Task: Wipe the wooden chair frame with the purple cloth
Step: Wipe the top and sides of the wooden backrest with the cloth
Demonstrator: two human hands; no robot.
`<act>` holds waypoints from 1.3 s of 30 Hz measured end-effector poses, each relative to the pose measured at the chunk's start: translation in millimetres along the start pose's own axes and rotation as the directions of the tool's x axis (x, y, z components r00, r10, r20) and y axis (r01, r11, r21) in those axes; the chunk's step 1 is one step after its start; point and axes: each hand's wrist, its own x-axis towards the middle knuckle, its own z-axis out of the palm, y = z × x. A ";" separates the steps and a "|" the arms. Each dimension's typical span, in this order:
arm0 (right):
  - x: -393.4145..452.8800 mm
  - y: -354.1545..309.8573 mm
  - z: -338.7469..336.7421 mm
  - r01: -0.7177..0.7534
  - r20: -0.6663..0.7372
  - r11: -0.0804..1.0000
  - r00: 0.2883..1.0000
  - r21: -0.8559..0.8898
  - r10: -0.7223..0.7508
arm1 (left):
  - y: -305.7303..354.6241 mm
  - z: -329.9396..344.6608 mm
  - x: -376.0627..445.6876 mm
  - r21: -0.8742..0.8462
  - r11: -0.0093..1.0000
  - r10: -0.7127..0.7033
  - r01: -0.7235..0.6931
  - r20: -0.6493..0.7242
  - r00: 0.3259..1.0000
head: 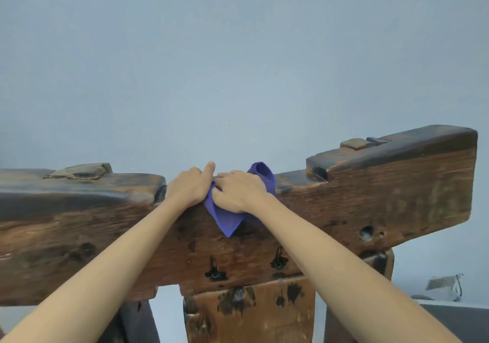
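The dark wooden chair frame (370,197) fills the lower half of the view, its thick top rail running left to right with a lower notch in the middle. The purple cloth (227,219) lies over that notch, one corner hanging down the front face and a fold sticking up behind. My right hand (238,191) presses down on the cloth with fingers closed over it. My left hand (189,186) rests on the rail just left of it, fingers curled over the far edge and touching the cloth's left side.
A plain pale blue wall (238,64) stands close behind the chair. The central back slat (251,313) and two posts drop below the rail. A small grey object (444,284) sits at lower right on a dark surface.
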 end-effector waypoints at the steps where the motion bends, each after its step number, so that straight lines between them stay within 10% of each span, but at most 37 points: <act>1: -4.7 7.8 -2.3 -0.014 -0.008 1.000 1.000 0.000 0.014 | -1.8 -0.4 0.0 0.015 0.999 0.029 -0.029 0.004 1.000; 6: -20.5 98.8 -32.2 -0.397 0.126 0.917 0.909 -0.033 0.398 | -5.4 1.5 0.1 0.157 0.982 0.096 -0.104 0.057 0.994; 13: -8.9 84.4 -25.2 -0.507 0.112 0.856 0.849 -0.100 0.516 | 6.7 6.6 -5.6 0.120 0.993 0.019 -0.006 -0.113 0.993; 22: -83.4 24.7 33.0 -0.292 -0.370 0.956 0.892 -0.029 0.261 | 9.9 9.5 -1.8 0.285 0.948 0.090 -0.141 0.187 0.978; 39: -130.4 164.6 86.8 -0.120 -0.704 0.986 0.710 -0.112 0.006 | 102.5 54.3 -38.8 0.118 0.883 0.446 -0.453 0.082 0.891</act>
